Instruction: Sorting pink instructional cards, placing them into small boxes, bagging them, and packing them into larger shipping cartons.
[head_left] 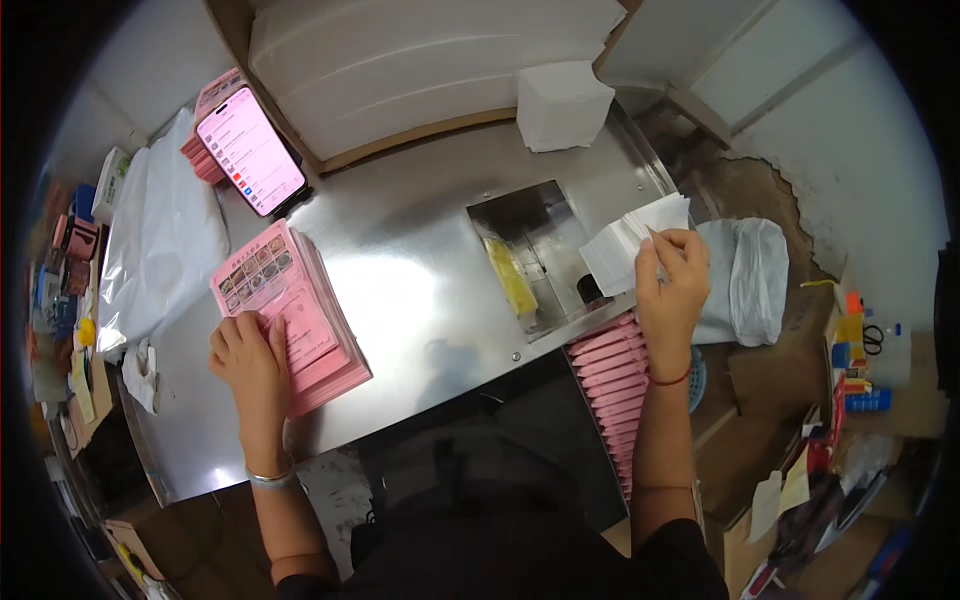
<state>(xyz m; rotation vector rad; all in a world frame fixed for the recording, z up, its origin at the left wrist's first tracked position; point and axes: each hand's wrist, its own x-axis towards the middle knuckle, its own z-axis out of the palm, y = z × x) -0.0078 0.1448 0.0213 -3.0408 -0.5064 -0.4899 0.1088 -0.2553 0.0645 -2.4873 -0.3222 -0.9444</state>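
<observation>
My left hand (250, 362) rests on a thick stack of pink printed paper sleeves (318, 325), its fingers lying over the near left part of the top one. Over at the right end of the metal table, my right hand (672, 285) has thumb and forefinger closed at the edge of a fanned stack of white paper napkins (618, 255). The fingers seem to pinch the paper there, though how many sheets is hidden. Below that wrist, several filled pink packets (608, 385) stand in a row in a container.
A lit phone (250, 150) leans on more pink sleeves (205, 160) at the back left. A recessed opening (545, 235) in the metal table (410, 270) holds a yellow packet (510, 275). White napkins (565, 105) are piled at the back; plastic bags (165, 230) lie left.
</observation>
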